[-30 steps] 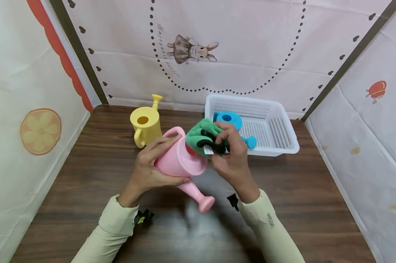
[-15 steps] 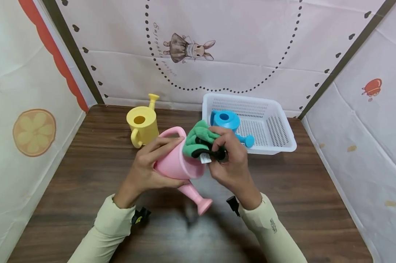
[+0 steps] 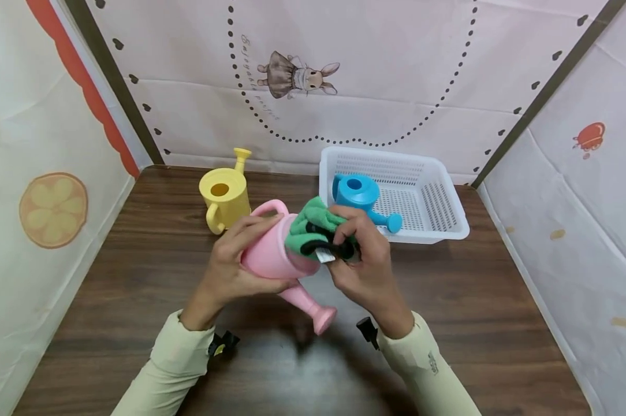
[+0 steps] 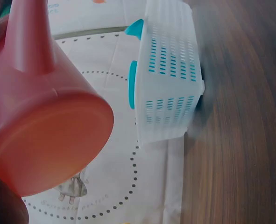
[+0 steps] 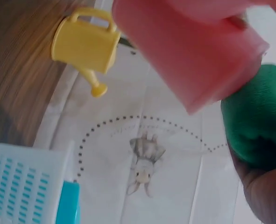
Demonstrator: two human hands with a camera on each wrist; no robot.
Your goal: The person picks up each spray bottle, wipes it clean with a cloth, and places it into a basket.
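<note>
My left hand (image 3: 235, 263) grips the body of a pink watering can (image 3: 266, 254), raised and tilted with its top turned to the right. The can's spout (image 3: 310, 306) points down toward me, and its handle loops up at the back. In my right hand (image 3: 365, 254) is a bunched green cloth (image 3: 313, 225) with black edging and a white tag, pinched and pressed against the top of the can. In the right wrist view the green cloth (image 5: 259, 116) meets the pink can's (image 5: 184, 56) rim. The left wrist view shows the can's round base (image 4: 58, 140).
A yellow watering can (image 3: 230, 199) stands at the back left of the wooden table (image 3: 152, 277). At the back right, a white perforated basket (image 3: 432, 231) holds a blue watering can (image 3: 360, 193). Printed cloth walls (image 3: 396, 69) enclose the table behind and at both sides.
The green cloth has shifted slightly down and left over the can's top, with my right hand following. The pink can stays in my left hand, nearly in place. The head view has shifted slightly.
</note>
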